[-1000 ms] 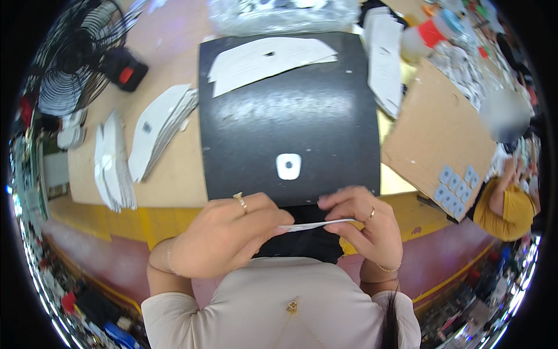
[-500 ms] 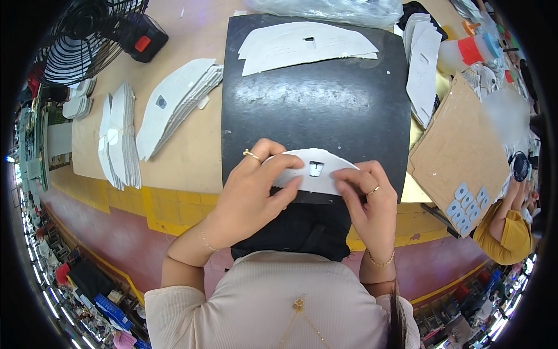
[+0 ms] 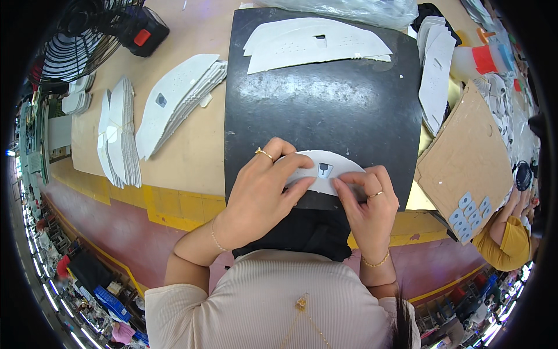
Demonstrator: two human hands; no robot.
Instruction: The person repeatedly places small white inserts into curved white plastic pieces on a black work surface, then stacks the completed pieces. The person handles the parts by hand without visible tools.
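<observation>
A white curved panel (image 3: 338,159) with a small cutout is held near the front edge of a black mat (image 3: 319,122). My left hand (image 3: 258,189) pinches the panel's left end, thumb below and fingers above. On its right side, the thumb and fingers of my right hand (image 3: 372,203) close on the panel near the lower edge. A pale blue-grey patch with a dark shape (image 3: 325,170) shows in the cutout. Whether the patch is fixed to the panel or lies behind it I cannot tell.
More white panels (image 3: 308,55) lie at the mat's far side. Stacked panels (image 3: 174,104) and a tied bundle (image 3: 121,136) sit left, below a black fan (image 3: 81,46). At right are upright panels (image 3: 436,81) and a brown board (image 3: 465,145) bearing small grey-blue patches (image 3: 465,215).
The panel has tipped flatter, and its cutout now shows a blue-grey patch with a dark shape instead of a whitish piece. Both hands keep their hold; the whole view has shifted slightly.
</observation>
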